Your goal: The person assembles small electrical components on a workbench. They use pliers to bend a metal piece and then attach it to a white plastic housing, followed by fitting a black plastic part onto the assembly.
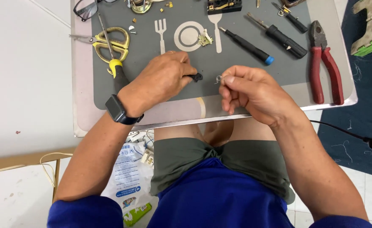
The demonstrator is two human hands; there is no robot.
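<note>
while the person is sitting over the small tabletop (pixel 84 114), the left hand (pixel 160 80) is pinching a small black plastic part (pixel 197 77) between thumb and fingertips, its grip closed on that piece and resting it on the grey place mat (pixel 236 76) with the white fork, plate and spoon print. the right hand (pixel 253 90) is holding a tiny bent silver wire clip (pixel 218 78) at its fingertips, the grip closed on it, just beside the black part but not quite touching it. a dark smartwatch (pixel 117 109) is sitting on the left wrist.

a small brass-coloured metal fitting (pixel 204 39) is lying on the printed plate, beyond both hands. yellow-handled scissors (pixel 110 42) are lying at the mat's left side, with a yellow-and-black-handled screwdriver (pixel 112 59) crossing them. a black screwdriver with a blue end cap (pixel 247 45) and a thicker black-handled screwdriver (pixel 279 36) are lying at a slant to the right, and red-handled pliers (pixel 325 63) are lying near the right edge. black-framed glasses (pixel 84 8) are resting at the far left corner.
</note>
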